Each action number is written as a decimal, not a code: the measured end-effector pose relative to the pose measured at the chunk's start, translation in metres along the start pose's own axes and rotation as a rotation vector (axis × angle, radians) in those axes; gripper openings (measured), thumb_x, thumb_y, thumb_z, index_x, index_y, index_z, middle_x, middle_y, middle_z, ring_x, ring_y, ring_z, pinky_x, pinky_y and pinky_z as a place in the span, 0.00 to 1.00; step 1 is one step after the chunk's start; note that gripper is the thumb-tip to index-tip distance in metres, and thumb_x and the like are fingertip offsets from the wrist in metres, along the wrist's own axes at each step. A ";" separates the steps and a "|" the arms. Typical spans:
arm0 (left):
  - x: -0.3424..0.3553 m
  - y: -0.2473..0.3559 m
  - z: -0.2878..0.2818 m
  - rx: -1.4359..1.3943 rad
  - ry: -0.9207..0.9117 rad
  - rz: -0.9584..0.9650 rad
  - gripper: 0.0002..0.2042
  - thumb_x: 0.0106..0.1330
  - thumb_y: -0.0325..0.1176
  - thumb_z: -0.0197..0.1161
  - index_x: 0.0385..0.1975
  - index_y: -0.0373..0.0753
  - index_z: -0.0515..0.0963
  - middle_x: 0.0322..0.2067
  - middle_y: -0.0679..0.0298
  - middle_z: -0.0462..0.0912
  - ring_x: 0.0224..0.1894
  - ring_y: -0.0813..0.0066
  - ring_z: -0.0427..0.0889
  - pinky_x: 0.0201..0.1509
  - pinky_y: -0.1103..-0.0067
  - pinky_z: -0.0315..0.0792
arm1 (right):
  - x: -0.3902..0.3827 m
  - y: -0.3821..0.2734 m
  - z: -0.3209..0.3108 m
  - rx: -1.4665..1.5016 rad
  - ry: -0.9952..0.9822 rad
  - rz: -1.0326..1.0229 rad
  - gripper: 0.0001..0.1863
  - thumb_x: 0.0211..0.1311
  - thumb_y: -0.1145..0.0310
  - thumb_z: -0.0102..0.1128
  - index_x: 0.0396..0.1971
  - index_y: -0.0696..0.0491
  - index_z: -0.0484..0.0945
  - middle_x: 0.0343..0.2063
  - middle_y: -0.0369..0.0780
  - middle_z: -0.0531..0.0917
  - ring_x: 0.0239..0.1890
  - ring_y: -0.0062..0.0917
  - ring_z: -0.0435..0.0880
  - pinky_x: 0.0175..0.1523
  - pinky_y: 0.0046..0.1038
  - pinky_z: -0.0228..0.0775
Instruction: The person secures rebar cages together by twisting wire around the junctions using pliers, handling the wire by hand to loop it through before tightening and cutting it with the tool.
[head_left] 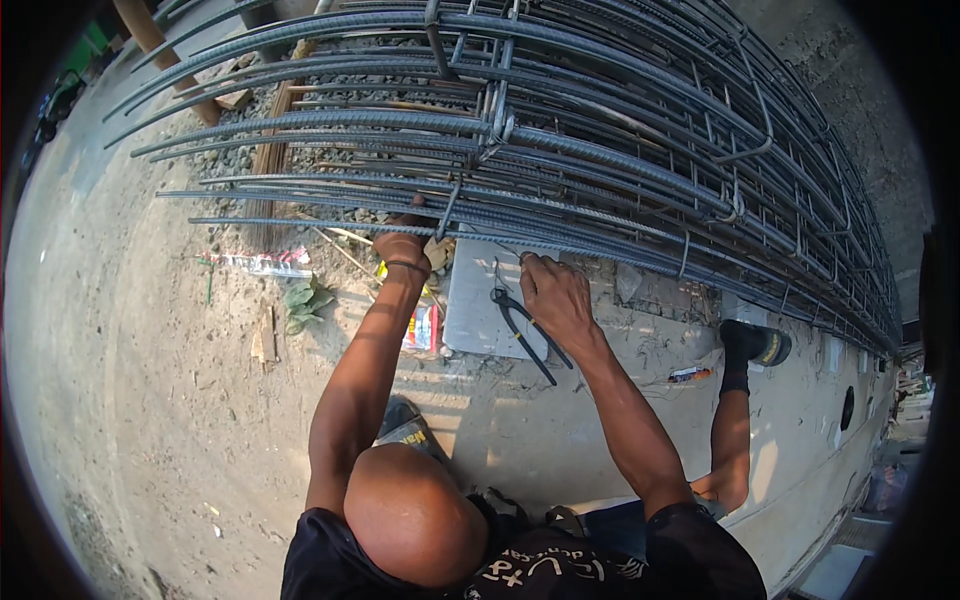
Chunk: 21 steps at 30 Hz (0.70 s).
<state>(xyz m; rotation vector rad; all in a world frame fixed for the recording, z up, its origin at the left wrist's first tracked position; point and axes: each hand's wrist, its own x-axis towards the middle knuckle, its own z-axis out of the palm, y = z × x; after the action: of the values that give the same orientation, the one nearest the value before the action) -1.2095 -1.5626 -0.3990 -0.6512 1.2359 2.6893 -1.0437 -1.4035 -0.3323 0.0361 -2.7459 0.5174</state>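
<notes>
A long cage of ribbed steel rebar (600, 155) stretches across the upper part of the view, with bent stirrups around its bars. My left hand (402, 248) is closed around the lowest bars near their left end, beside a stirrup (449, 208); the bars partly hide its fingers. Below the bars, my right hand (556, 296) has its fingers curled together at a thin dark tie wire. Dark-handled pincers (522, 328) lie under that hand, untouched, on a grey tile (470, 300).
Gravel and a wooden plank (270, 165) lie beneath the cage's left end. Colourful wrappers (422, 328) and a leafy sprig (305, 300) are on the sandy concrete. My bent knee (412, 510) is close in front, my shod right foot (760, 345) beside the cage.
</notes>
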 end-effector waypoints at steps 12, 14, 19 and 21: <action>-0.002 0.006 -0.007 0.010 -0.002 -0.012 0.23 0.47 0.24 0.73 0.44 0.29 0.73 0.39 0.54 0.79 0.35 0.62 0.79 0.38 0.71 0.78 | 0.036 -0.012 0.000 0.021 -0.098 -0.075 0.10 0.54 0.68 0.53 0.30 0.58 0.80 0.26 0.48 0.81 0.29 0.43 0.79 0.39 0.40 0.70; -0.003 0.003 -0.007 0.026 -0.026 0.092 0.21 0.47 0.24 0.72 0.42 0.29 0.74 0.37 0.55 0.80 0.33 0.65 0.80 0.37 0.72 0.77 | 0.041 -0.014 0.001 0.008 -0.085 -0.084 0.11 0.54 0.68 0.53 0.29 0.59 0.80 0.27 0.49 0.80 0.31 0.44 0.79 0.41 0.41 0.70; -0.004 0.000 -0.013 0.110 -0.047 0.229 0.17 0.45 0.32 0.75 0.32 0.34 0.76 0.28 0.63 0.79 0.22 0.76 0.74 0.26 0.78 0.68 | 0.053 -0.017 0.016 -0.062 -0.100 -0.132 0.10 0.52 0.69 0.54 0.27 0.61 0.79 0.27 0.51 0.79 0.32 0.44 0.78 0.42 0.42 0.69; -0.003 -0.002 -0.009 0.071 -0.006 0.149 0.16 0.45 0.34 0.76 0.31 0.34 0.78 0.26 0.66 0.79 0.23 0.78 0.72 0.28 0.80 0.66 | 0.055 -0.014 0.030 -0.082 -0.045 -0.196 0.09 0.49 0.71 0.56 0.24 0.62 0.79 0.24 0.49 0.79 0.30 0.42 0.79 0.41 0.40 0.70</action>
<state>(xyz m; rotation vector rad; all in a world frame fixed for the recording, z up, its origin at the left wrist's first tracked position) -1.2027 -1.5681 -0.4044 -0.5633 1.4243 2.7472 -1.1036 -1.4254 -0.3346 0.2972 -2.7650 0.3545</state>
